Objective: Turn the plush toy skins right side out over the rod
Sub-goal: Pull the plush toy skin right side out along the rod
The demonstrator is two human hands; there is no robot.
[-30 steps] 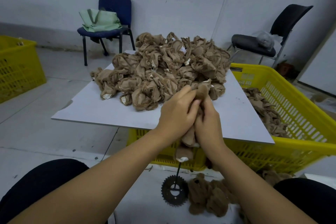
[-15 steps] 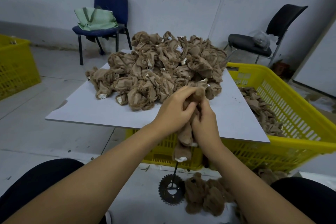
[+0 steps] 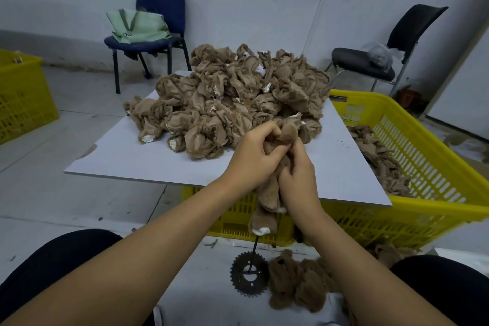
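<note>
1. Little has moved since a second ago: both hands stay bunched on the same plush skin, my view only dipping slightly.
2. My left hand curls round the furry top; my right hand grips just below.
3. Its long axis runs down the upright rod, straight below my hands, above the sprocket base.
4. Unturned skins heap on the desk beyond.
5. I can read no writing.
</note>
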